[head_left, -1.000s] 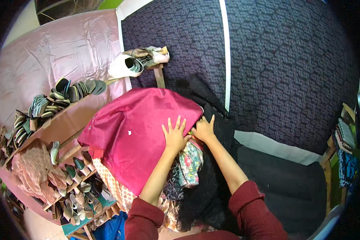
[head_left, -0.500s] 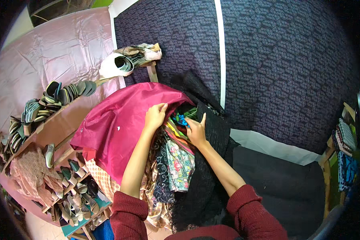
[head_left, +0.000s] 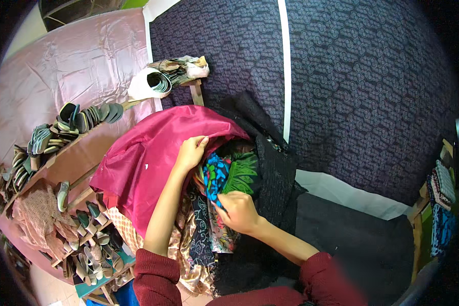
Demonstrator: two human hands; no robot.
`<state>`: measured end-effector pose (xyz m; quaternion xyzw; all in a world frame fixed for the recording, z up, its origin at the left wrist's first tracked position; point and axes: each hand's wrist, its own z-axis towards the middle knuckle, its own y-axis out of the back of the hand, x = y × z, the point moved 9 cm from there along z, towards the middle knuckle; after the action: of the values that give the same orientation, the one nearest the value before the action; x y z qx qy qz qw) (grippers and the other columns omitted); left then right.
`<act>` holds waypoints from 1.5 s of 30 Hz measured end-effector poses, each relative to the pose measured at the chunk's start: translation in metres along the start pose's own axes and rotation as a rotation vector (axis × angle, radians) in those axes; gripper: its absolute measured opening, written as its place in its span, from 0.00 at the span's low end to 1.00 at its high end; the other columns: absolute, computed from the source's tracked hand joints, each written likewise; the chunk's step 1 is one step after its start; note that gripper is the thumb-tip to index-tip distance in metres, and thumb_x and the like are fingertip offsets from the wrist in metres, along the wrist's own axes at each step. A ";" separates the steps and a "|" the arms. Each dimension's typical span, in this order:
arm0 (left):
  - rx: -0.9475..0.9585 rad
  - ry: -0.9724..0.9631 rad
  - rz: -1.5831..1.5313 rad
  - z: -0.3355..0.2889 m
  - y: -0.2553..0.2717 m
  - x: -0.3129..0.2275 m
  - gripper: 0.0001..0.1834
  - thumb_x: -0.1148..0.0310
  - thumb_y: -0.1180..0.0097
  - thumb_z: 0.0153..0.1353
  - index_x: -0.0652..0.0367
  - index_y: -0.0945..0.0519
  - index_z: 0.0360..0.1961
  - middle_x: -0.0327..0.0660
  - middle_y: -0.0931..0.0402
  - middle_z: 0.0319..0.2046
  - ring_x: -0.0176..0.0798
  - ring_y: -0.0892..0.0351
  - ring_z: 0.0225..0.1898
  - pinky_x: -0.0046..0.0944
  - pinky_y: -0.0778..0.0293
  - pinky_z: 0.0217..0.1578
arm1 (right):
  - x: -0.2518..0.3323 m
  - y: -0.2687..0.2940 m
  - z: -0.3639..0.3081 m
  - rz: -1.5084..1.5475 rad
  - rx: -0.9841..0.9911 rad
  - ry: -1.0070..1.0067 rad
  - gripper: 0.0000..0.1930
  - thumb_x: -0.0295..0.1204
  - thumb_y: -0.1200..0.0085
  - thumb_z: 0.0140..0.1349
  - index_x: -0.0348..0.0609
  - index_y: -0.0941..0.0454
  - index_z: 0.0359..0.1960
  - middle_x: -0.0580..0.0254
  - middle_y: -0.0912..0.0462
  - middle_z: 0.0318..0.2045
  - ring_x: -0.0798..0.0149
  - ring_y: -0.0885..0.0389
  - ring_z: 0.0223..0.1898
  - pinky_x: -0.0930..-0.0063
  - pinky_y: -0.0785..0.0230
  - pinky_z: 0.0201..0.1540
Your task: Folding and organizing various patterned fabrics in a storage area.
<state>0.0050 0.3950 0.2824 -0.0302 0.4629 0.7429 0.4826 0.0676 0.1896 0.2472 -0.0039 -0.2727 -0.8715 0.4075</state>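
Observation:
My left hand point(head_left: 191, 153) is closed on the edge of a shiny crimson fabric point(head_left: 143, 153), holding it up over a heap of cloths. Lower and to the right, my right hand point(head_left: 238, 211) grips a blue-and-black patterned cloth point(head_left: 215, 176) that comes out from under the crimson edge. Beside it shows a dark cloth with green leaves point(head_left: 242, 173). Black textured fabric point(head_left: 273, 178) hangs on the right of the heap. Below my hands hang a floral cloth point(head_left: 222, 239), a dark scroll-patterned cloth point(head_left: 201, 232) and a gold satin one point(head_left: 180, 247).
Racks at left carry shoe soles point(head_left: 81, 120) and several shoes point(head_left: 94, 260), with a peach lacy cloth point(head_left: 43, 214) draped there. A white roll point(head_left: 150, 84) lies behind the heap. Dark patterned cloth point(head_left: 357, 92) covers the wall. Folded fabrics point(head_left: 443, 204) sit at far right.
My right hand has moved down and toward me, drawing out the blue patterned cloth, and the green-leaf cloth now shows more. My left hand still holds the crimson edge, slightly lower.

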 end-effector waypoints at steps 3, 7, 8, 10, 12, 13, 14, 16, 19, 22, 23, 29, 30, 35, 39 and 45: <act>0.004 0.003 -0.014 -0.003 0.006 0.001 0.17 0.60 0.55 0.60 0.62 0.23 0.39 0.56 0.24 0.31 0.55 0.24 0.39 0.44 0.30 0.38 | 0.024 0.012 -0.005 0.056 0.025 0.008 0.07 0.25 0.45 0.48 0.38 0.31 0.20 0.54 0.28 0.15 0.52 0.26 0.19 0.65 0.33 0.26; 0.024 -0.033 -0.003 0.001 0.006 0.002 0.18 0.57 0.54 0.60 0.60 0.23 0.42 0.55 0.24 0.37 0.53 0.25 0.43 0.44 0.30 0.43 | 0.058 0.040 -0.013 0.043 0.053 0.126 0.08 0.27 0.44 0.46 0.39 0.32 0.23 0.57 0.29 0.13 0.55 0.26 0.18 0.66 0.33 0.26; 0.016 -0.027 0.019 0.003 0.006 0.003 0.19 0.57 0.55 0.60 0.59 0.23 0.42 0.54 0.24 0.37 0.53 0.25 0.43 0.43 0.30 0.43 | 0.062 0.048 -0.013 -0.005 0.078 0.131 0.08 0.27 0.44 0.46 0.39 0.31 0.23 0.58 0.29 0.12 0.56 0.26 0.17 0.66 0.33 0.26; 0.022 -0.013 0.034 0.005 0.009 0.010 0.19 0.55 0.55 0.60 0.57 0.23 0.43 0.52 0.23 0.37 0.52 0.25 0.44 0.47 0.32 0.45 | 0.072 0.062 -0.011 -0.150 0.146 0.146 0.08 0.28 0.43 0.45 0.41 0.31 0.23 0.62 0.30 0.11 0.59 0.27 0.16 0.67 0.33 0.25; 0.031 0.058 0.082 0.005 0.005 0.020 0.21 0.51 0.57 0.60 0.52 0.23 0.45 0.47 0.23 0.40 0.51 0.27 0.48 0.62 0.42 0.51 | 0.077 0.079 -0.015 -0.242 0.182 0.190 0.07 0.28 0.45 0.47 0.41 0.29 0.25 0.65 0.31 0.11 0.61 0.28 0.15 0.69 0.34 0.25; 0.025 0.063 0.083 0.000 0.004 0.020 0.21 0.51 0.57 0.60 0.52 0.23 0.45 0.47 0.23 0.40 0.51 0.27 0.48 0.62 0.42 0.51 | 0.078 0.087 -0.018 -0.289 0.223 0.210 0.06 0.28 0.46 0.48 0.40 0.28 0.26 0.66 0.31 0.10 0.62 0.28 0.15 0.70 0.34 0.25; -0.022 0.057 0.121 -0.005 0.008 0.018 0.20 0.53 0.57 0.61 0.54 0.23 0.44 0.48 0.23 0.39 0.50 0.26 0.46 0.56 0.38 0.49 | 0.079 0.095 -0.021 -0.343 0.271 0.224 0.05 0.27 0.47 0.48 0.40 0.28 0.26 0.66 0.31 0.11 0.63 0.28 0.15 0.70 0.34 0.25; -0.066 0.079 0.179 -0.012 0.005 0.006 0.20 0.52 0.57 0.61 0.51 0.23 0.45 0.45 0.22 0.39 0.49 0.26 0.47 0.61 0.42 0.52 | 0.087 0.119 -0.029 -0.448 0.318 0.252 0.05 0.24 0.49 0.48 0.38 0.28 0.28 0.67 0.32 0.11 0.64 0.28 0.16 0.71 0.34 0.24; -0.064 0.100 0.171 -0.022 0.004 0.007 0.21 0.50 0.59 0.61 0.49 0.23 0.46 0.43 0.23 0.42 0.50 0.28 0.50 0.72 0.53 0.53 | 0.097 0.155 -0.031 -0.584 0.318 0.205 0.08 0.23 0.50 0.46 0.38 0.27 0.31 0.66 0.32 0.11 0.62 0.28 0.16 0.69 0.30 0.31; -0.093 0.103 0.166 -0.034 0.010 0.004 0.20 0.50 0.59 0.61 0.47 0.23 0.44 0.43 0.23 0.42 0.50 0.27 0.48 0.73 0.56 0.54 | 0.103 0.190 -0.030 -0.675 0.266 0.141 0.13 0.21 0.48 0.40 0.42 0.26 0.32 0.64 0.32 0.12 0.60 0.27 0.18 0.67 0.29 0.35; -0.092 0.088 0.157 -0.037 0.009 0.000 0.20 0.50 0.60 0.61 0.47 0.23 0.44 0.43 0.23 0.42 0.50 0.27 0.48 0.73 0.56 0.54 | 0.103 0.204 -0.031 -0.660 0.262 0.110 0.16 0.21 0.48 0.38 0.42 0.25 0.34 0.61 0.29 0.14 0.60 0.26 0.19 0.67 0.30 0.36; -0.109 0.095 0.085 -0.059 0.001 -0.005 0.19 0.50 0.58 0.60 0.47 0.22 0.44 0.43 0.22 0.39 0.51 0.26 0.46 0.74 0.58 0.54 | 0.018 0.250 -0.074 -0.558 0.012 -0.410 0.11 0.21 0.48 0.45 0.36 0.23 0.33 0.48 0.22 0.23 0.47 0.25 0.26 0.64 0.34 0.34; -0.062 0.112 0.048 -0.063 -0.005 -0.004 0.20 0.49 0.56 0.59 0.47 0.23 0.44 0.43 0.22 0.40 0.51 0.27 0.48 0.74 0.58 0.54 | -0.022 0.244 -0.094 -0.555 0.093 -0.621 0.10 0.21 0.48 0.46 0.36 0.24 0.33 0.46 0.22 0.27 0.46 0.25 0.30 0.63 0.34 0.37; 0.024 0.030 0.021 -0.072 -0.025 -0.010 0.26 0.48 0.53 0.57 0.51 0.29 0.53 0.40 0.32 0.54 0.48 0.39 0.60 0.71 0.63 0.56 | -0.102 0.186 -0.157 -0.562 0.420 -0.570 0.23 0.34 0.51 0.55 0.36 0.35 0.52 0.45 0.35 0.55 0.48 0.36 0.56 0.63 0.43 0.57; 0.022 0.041 0.065 -0.086 -0.021 0.006 0.26 0.49 0.54 0.57 0.45 0.31 0.55 0.39 0.37 0.59 0.49 0.45 0.63 0.72 0.64 0.56 | -0.052 0.077 -0.049 -0.371 0.325 -0.475 0.37 0.55 0.53 0.53 0.40 0.37 0.57 0.37 0.44 0.60 0.39 0.45 0.61 0.46 0.55 0.60; 0.004 0.119 0.284 -0.088 -0.026 -0.004 0.23 0.51 0.55 0.58 0.34 0.32 0.56 0.35 0.46 0.63 0.59 0.57 0.65 0.80 0.69 0.51 | -0.071 -0.016 -0.048 -0.751 0.099 -0.480 0.19 0.46 0.48 0.52 0.49 0.21 0.41 0.40 0.45 0.60 0.32 0.53 0.61 0.31 0.60 0.54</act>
<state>-0.0089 0.3318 0.2167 -0.0072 0.4917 0.7997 0.3444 0.1137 0.2255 0.1826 -0.0871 -0.3833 -0.9194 -0.0125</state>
